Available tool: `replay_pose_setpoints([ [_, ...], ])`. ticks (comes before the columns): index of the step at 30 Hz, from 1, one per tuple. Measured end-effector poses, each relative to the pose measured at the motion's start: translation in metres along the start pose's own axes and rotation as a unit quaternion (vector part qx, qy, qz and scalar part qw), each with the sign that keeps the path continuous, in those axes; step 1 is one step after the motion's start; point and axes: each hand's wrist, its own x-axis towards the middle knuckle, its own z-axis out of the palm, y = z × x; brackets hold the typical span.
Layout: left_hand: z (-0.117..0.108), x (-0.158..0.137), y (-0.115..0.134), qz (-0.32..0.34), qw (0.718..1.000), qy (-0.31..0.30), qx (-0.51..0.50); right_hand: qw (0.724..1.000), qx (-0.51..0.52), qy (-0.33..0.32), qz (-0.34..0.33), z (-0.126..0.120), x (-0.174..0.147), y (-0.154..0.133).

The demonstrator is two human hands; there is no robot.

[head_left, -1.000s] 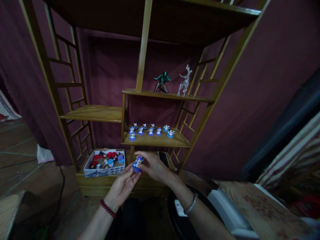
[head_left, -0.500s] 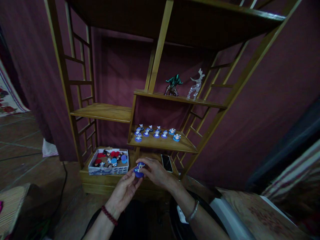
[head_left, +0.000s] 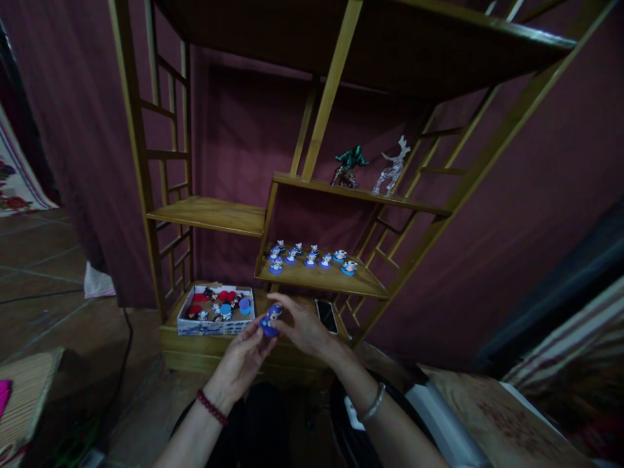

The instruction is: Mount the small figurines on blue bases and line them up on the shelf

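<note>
Between my two hands is a small purple and white figurine (head_left: 271, 321) on a round purple base. My left hand (head_left: 242, 359) grips the base from below, thumb and fingers closed on it. From the right, my right hand (head_left: 301, 325) holds the figurine's body with thumb and fingers. Behind them, on a low shelf (head_left: 322, 283), several similar figurines (head_left: 311, 260) stand in loose rows, some on purple bases and two on blue ones. An open cardboard box (head_left: 214, 329) to the left holds several loose figurine parts in red, blue, white and purple.
A phone (head_left: 326, 316) lies on the cabinet's bottom board, right of my hands. On the shelf above stand a green and bronze statuette (head_left: 350, 166) and a clear deer figure (head_left: 392, 168). A bare wooden shelf (head_left: 209, 214) is at left. Wooden uprights frame the cabinet.
The view has shifted slightly, so the cabinet sits a little further right. Both hands still hold the figurine, which looks turned a little between the fingers.
</note>
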Motion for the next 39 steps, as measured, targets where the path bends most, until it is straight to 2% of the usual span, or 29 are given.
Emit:
replay_pose_setpoints([
  [6, -0.002, -0.003, 0.0, -0.004, 1.0, -0.001, 0.011, 0.999, 0.04, -0.005, -0.001, 0.006, -0.004, 0.004],
  [14, -0.001, 0.004, -0.012, -0.017, 0.999, -0.021, 0.024, 0.999, 0.021, -0.009, -0.033, -0.003, -0.015, 0.014],
  [26, 0.016, 0.013, -0.029, -0.016, 0.998, -0.039, 0.036, 0.998, -0.005, 0.052, -0.04, -0.016, -0.032, 0.024],
  [39, 0.032, 0.026, -0.027, -0.028, 0.996, -0.062, 0.052, 0.994, 0.104, 0.039, -0.009, -0.03, -0.027, 0.043],
])
